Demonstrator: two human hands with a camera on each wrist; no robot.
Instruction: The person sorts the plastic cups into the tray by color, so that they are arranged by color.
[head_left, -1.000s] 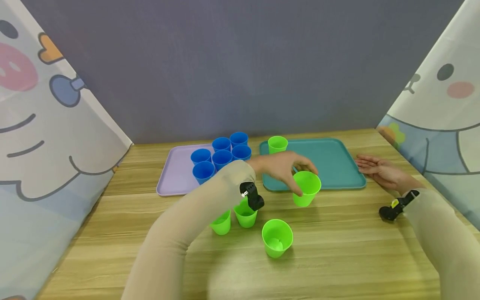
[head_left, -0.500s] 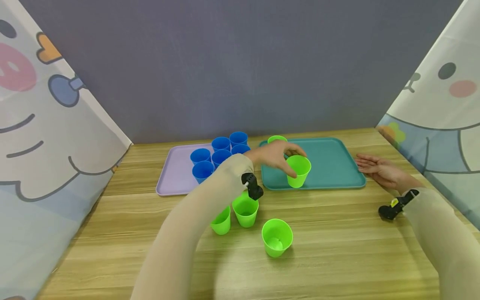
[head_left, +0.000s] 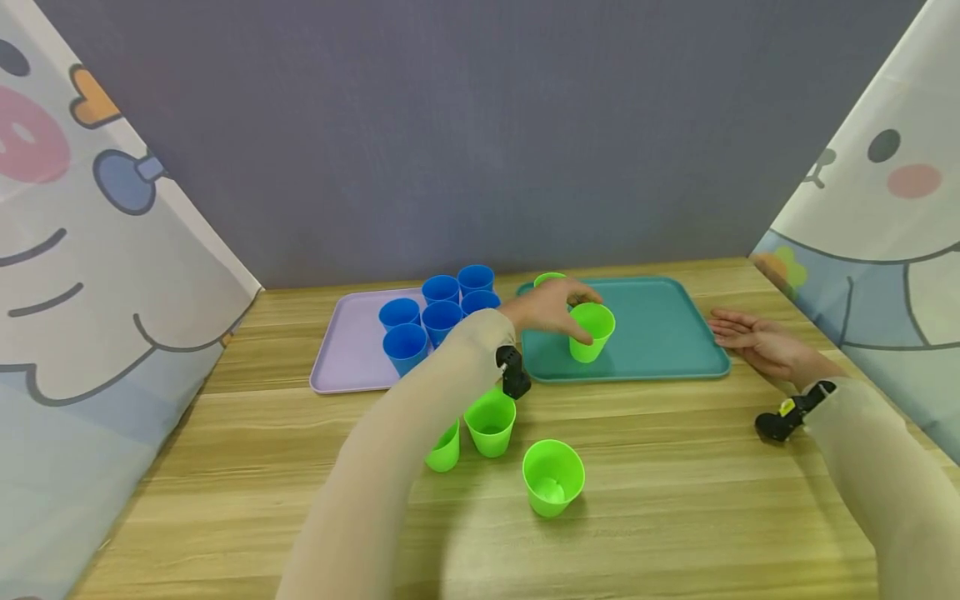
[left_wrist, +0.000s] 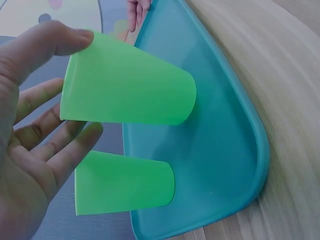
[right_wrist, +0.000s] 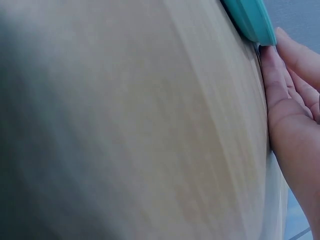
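My left hand (head_left: 551,310) holds a green plastic cup (head_left: 591,335) by its rim, thumb on one side and fingers on the other. In the left wrist view that cup (left_wrist: 132,85) is upright relative to the teal tray (left_wrist: 215,150), close over its surface. Another green cup (left_wrist: 125,182) stands on the tray's back left corner, mostly behind my hand in the head view. My right hand (head_left: 765,346) rests on the table at the teal tray's right edge, fingers extended and holding nothing; in the right wrist view its fingertips lie beside the tray rim (right_wrist: 257,25).
A lilac tray (head_left: 348,350) with several blue cups (head_left: 406,346) stands to the left. In front of the trays are a green cup (head_left: 553,477), a second green cup (head_left: 491,423) and a third green cup (head_left: 444,450) partly hidden by my left sleeve. A grey panel (head_left: 480,133) rises behind.
My left hand has carried the green cup from in front of the teal tray back and slightly left, over the tray, and lower in the last half second. My right hand stays put.
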